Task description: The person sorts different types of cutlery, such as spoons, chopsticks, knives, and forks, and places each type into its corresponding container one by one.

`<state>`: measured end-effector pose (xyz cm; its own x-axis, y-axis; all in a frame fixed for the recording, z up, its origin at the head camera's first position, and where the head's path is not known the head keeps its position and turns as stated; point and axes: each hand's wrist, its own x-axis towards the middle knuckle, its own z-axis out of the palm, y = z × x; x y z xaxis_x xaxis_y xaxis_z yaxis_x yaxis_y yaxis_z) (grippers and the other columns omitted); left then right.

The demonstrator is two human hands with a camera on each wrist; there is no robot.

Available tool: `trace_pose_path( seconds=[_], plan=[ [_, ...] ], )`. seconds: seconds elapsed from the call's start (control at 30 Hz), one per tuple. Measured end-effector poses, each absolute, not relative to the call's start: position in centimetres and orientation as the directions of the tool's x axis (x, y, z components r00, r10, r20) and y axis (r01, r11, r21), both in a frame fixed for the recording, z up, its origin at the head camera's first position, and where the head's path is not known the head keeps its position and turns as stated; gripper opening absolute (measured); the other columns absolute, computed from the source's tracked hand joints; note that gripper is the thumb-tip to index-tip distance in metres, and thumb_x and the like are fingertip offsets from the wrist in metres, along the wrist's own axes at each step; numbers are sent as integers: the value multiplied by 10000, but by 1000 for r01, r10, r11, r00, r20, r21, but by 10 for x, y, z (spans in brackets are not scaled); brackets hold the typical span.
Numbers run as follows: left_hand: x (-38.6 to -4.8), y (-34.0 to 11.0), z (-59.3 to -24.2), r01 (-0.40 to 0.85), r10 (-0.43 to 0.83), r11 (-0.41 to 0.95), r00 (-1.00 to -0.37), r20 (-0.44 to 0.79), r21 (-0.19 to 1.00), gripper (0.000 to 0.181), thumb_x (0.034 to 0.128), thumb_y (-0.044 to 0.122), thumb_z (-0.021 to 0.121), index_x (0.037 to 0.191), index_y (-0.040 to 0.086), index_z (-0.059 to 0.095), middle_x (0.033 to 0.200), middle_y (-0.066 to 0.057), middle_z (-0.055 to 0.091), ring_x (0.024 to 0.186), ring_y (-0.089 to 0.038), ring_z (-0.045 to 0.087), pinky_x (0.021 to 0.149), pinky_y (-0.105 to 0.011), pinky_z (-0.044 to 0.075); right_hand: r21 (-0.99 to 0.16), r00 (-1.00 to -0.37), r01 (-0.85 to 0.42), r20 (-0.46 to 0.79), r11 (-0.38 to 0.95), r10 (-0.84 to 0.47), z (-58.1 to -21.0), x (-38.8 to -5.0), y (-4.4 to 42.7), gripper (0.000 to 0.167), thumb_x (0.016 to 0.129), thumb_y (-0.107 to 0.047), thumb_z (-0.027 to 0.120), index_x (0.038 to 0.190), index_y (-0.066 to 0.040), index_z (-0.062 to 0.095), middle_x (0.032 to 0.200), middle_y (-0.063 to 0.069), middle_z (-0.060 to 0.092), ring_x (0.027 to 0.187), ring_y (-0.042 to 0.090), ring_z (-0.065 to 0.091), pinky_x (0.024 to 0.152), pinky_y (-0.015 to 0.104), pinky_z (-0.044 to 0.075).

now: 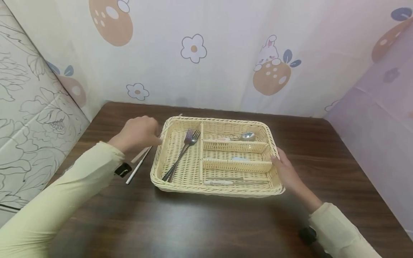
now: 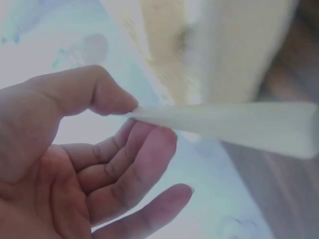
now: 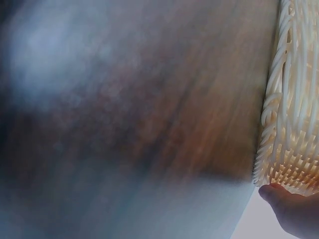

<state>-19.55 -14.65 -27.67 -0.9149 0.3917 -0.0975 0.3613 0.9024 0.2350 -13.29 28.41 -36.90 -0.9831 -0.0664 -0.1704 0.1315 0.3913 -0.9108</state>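
Observation:
A cream wicker basket (image 1: 200, 157) with several compartments is on or just above the dark table. At its right end my right hand (image 1: 285, 170) grips the wall, the thumb over the rim; the right wrist view shows that thumb on the weave. Beside the left rim, my left hand (image 1: 138, 132) pinches a pale slender stick (image 2: 239, 122) between thumb and fingers. Two dark metal forks (image 1: 184, 152) lie in the left compartment. A spoon (image 1: 247, 136) rests in the back right one. Thin white-handled utensils (image 1: 219, 182) lie in the front right one, their ends hard to make out.
Below my left hand show a beige strip (image 1: 140, 155) and a thin white rod (image 1: 137, 170); whether they are held or lie down, I cannot tell. The brown table (image 1: 193, 222) meets a patterned curtain (image 1: 219, 82) at the back and a flowered panel (image 1: 38, 100) at left.

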Motion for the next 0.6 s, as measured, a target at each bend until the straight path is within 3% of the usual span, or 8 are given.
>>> trace_pose_path(
  seconds=[0.23,0.43,0.6],
  plan=[
    [-194,-83,-251,522,549,832,-825,-135,191,354,726,119,607,506,190,340,467,90,259,442,-64,211,421,-225,210,-917,-984,127,-164,379,-65,-367,-131,283,552,1050,-266,229,1518,-76,5,1306,358,358,908,323,625,713,382,545],
    [-186,-25,-248,670,706,708,-678,-204,224,369,724,67,616,541,194,322,483,94,252,452,-60,208,422,-210,213,-922,-986,113,-149,370,-71,-368,-131,284,552,1051,-266,231,1518,-78,5,1316,360,354,934,341,617,726,388,543],
    [-176,16,-263,764,787,613,-566,-246,201,334,747,51,660,606,176,384,561,80,365,504,-63,313,459,-193,306,-924,-986,109,-148,367,-79,-371,-133,284,548,1051,-256,231,1518,-76,6,1344,354,332,968,348,601,743,391,539]
  ],
)
